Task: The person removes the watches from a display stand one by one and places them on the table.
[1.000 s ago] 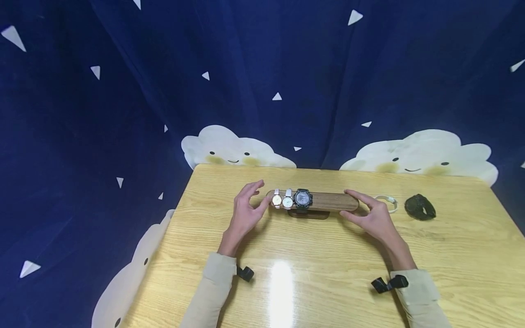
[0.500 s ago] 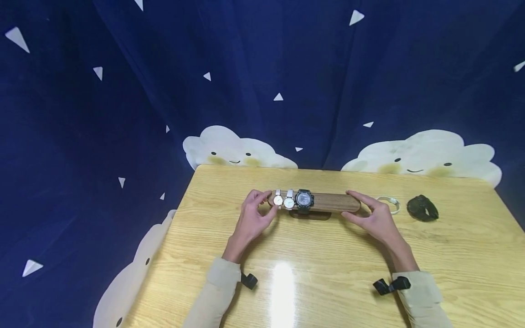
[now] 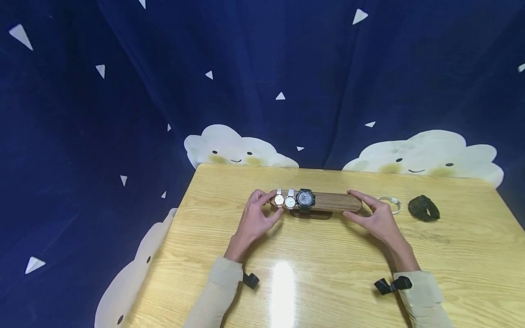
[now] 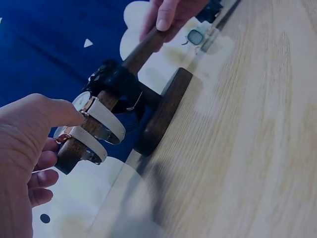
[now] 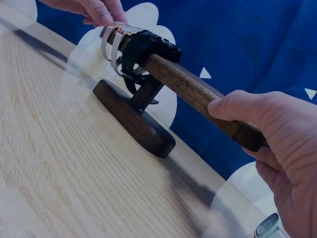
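A wooden T-bar watch stand (image 3: 334, 202) stands on the table, carrying three watches. At its left end sits a white-strapped watch with a rose-gold case (image 3: 279, 200). Beside it are a second white-strapped watch (image 3: 290, 202) and a chunky black watch (image 3: 305, 198). My left hand (image 3: 257, 218) pinches the end watch between thumb and fingers; in the left wrist view its strap (image 4: 89, 141) loops under the bar. My right hand (image 3: 379, 221) grips the bar's bare right end, thumb on the near side, fingers partly hidden behind it in the right wrist view.
Right of the stand, a white watch with a square face (image 3: 394, 203) lies on the wooden table (image 3: 328, 264). Farther right is a black watch (image 3: 424, 208). A dark blue curtain (image 3: 246, 68) with cloud shapes hangs behind the table's back edge.
My left hand has moved right, from beside the stand's left end onto the end watch, its fingers closing around it. The right hand keeps its hold on the bar.
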### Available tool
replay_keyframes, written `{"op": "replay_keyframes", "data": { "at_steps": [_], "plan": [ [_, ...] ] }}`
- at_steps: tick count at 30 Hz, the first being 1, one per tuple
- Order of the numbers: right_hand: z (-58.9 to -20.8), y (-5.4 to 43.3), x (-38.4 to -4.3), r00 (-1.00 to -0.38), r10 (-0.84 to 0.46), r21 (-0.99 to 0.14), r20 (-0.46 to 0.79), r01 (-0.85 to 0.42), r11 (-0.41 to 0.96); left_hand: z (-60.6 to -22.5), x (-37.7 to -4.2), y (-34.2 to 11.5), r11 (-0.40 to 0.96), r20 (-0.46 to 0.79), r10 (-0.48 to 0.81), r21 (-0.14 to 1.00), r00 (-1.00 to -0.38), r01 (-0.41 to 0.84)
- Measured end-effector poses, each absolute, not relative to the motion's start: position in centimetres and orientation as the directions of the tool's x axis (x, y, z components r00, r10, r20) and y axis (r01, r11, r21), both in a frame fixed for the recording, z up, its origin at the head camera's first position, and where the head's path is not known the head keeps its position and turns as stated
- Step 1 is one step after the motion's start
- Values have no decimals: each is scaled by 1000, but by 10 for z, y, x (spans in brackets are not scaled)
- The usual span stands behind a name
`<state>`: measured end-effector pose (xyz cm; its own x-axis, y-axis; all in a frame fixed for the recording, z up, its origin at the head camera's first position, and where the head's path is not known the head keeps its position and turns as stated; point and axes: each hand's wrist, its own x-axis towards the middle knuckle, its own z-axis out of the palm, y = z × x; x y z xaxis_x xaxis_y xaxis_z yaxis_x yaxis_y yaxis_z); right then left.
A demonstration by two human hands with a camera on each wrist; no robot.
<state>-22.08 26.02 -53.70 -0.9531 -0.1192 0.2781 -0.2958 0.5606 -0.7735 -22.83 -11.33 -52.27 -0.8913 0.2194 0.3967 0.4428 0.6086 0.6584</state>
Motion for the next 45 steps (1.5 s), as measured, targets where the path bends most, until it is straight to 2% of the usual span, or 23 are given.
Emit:
{"op": "replay_keyframes", "data": {
  "at_steps": [28, 45],
  "plan": [
    [-535, 260, -221, -960, -132, -801, 246, -278, 529, -531, -226, -97, 610, 467, 75, 678, -881, 411],
    [-534, 260, -221, -959, -139, -800, 248, -284, 528, -535, -226, -93, 579, 519, 34, 686, -854, 441]
  ]
}}
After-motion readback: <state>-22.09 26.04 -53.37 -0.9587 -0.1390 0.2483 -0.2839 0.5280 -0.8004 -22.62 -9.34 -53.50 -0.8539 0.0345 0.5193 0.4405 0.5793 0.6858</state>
